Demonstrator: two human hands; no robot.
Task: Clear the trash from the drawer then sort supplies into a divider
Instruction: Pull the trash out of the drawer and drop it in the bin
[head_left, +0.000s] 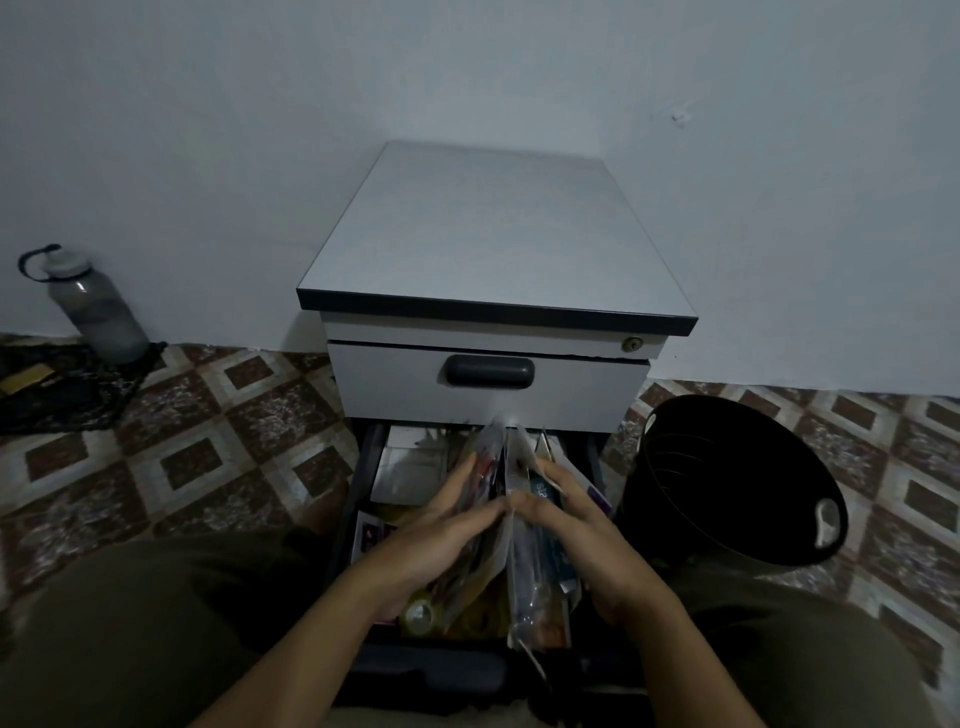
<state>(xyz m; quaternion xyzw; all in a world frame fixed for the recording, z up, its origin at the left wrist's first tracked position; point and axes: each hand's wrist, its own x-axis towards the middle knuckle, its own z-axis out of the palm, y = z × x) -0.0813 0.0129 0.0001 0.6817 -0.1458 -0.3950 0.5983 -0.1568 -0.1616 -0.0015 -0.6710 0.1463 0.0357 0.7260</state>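
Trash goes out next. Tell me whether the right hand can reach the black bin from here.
Likely yes: the bin stands open beside the drawer, next to the right hand, nothing between them. That hand rests on packets.

Grey bottle (96, 312) upright on patterned floor (234, 441); dark mesh bag (67, 395) beside.
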